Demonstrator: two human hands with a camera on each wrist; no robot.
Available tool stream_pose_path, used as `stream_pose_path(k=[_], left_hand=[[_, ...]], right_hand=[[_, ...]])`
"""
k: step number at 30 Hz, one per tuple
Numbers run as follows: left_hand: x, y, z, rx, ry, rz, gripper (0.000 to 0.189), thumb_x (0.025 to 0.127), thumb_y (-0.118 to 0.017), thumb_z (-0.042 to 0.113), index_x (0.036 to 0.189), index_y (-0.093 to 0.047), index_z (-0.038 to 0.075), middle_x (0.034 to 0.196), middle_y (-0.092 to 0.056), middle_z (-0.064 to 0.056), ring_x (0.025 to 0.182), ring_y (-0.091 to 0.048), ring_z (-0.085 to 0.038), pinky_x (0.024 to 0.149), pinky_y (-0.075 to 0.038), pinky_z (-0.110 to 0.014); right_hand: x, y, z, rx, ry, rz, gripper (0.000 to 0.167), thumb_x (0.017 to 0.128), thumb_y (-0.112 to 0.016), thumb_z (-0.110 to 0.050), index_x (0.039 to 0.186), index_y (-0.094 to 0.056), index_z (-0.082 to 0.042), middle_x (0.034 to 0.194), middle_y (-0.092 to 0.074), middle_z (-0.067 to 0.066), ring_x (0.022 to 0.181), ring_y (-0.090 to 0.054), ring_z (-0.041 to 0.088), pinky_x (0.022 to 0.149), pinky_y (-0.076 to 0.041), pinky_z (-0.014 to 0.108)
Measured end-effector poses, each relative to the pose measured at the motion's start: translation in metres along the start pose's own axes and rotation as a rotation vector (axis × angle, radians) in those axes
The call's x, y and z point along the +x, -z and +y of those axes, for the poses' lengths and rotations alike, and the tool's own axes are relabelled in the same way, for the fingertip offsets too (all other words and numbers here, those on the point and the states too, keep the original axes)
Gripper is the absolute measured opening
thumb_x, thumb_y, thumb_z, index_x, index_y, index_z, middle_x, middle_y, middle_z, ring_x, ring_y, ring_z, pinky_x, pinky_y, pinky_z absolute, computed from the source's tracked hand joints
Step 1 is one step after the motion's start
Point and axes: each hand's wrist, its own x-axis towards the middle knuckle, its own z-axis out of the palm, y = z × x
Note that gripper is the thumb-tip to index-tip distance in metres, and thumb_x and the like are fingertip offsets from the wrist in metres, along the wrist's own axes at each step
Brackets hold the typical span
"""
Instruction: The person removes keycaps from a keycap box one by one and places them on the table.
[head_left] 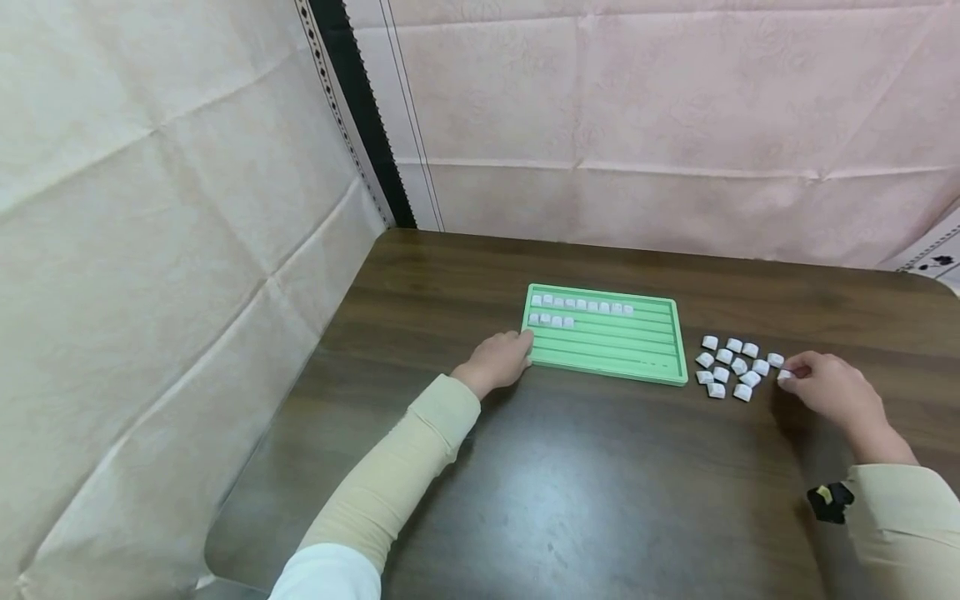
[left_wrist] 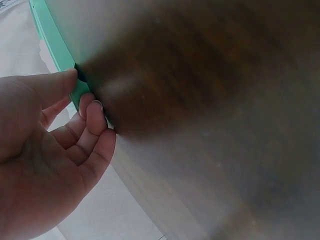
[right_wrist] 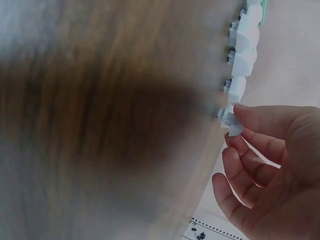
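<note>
Right hand [head_left: 836,396]: thumb and fingertips pinch one white keycap [head_left: 784,375].
Loose keycaps [head_left: 721,374]: clustered on the wood-grain table [head_left: 562,483], at 3 o'clock from the green tray [head_left: 604,340].
Left hand [head_left: 495,364]: thumb and curled fingers grip the tray near its 8 o'clock corner.
Tray keycaps [head_left: 581,305]: nine in the 12 o'clock row, four in the next.
Creased cloth [head_left: 675,100]: upright beyond the table, 12 o'clock.

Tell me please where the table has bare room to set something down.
The brown wood-grain table is bare between the pale sleeves, in front of the green rectangular tray, and behind the tray, toward the pale backdrop. It is crowded right of the tray: small white blocks lie scattered, and the right hand pinches one.
</note>
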Motion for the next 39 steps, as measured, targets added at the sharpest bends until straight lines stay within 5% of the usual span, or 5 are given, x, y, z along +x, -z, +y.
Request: stream_pose_path(k=[16, 23, 39], left_hand=[[0.001, -0.001, -0.002, 0.007, -0.001, -0.004, 0.014, 0.096, -0.047, 0.025, 0.102, -0.046, 0.012, 0.088, -0.053, -0.002, 0.078, -0.049, -0.016, 0.068, -0.042, -0.027], [0.001, -0.002, -0.002, 0.0, -0.001, -0.005, 0.014, 0.096, -0.046, 0.025, 0.103, -0.046, 0.013, 0.089, -0.054, -0.002, 0.079, -0.05, -0.016, 0.069, -0.043, -0.028], [0.0, -0.005, -0.001, 0.018, -0.003, -0.001, 0.015, 0.096, -0.047, 0.026, 0.104, -0.047, 0.013, 0.088, -0.054, -0.001, 0.077, -0.05, -0.014, 0.067, -0.043, -0.026]], right_hand=[[0.003, -0.006, -0.004, 0.005, 0.014, -0.007, 0.034, 0.088, -0.055, -0.021, 0.109, -0.055, 0.007, 0.106, -0.054, 0.033, 0.09, -0.051, 0.044, 0.064, -0.04, 0.051], [0.006, 0.003, -0.013, 0.017, 0.052, 0.056, 0.034, 0.089, -0.055, -0.025, 0.108, -0.056, 0.004, 0.104, -0.058, 0.03, 0.091, -0.053, 0.044, 0.063, -0.04, 0.049], [0.047, -0.009, -0.109, 0.065, 0.154, 0.009, 0.036, 0.092, -0.052, -0.023, 0.117, -0.054, 0.003, 0.113, -0.055, 0.026, 0.102, -0.052, 0.04, 0.075, -0.041, 0.055]])
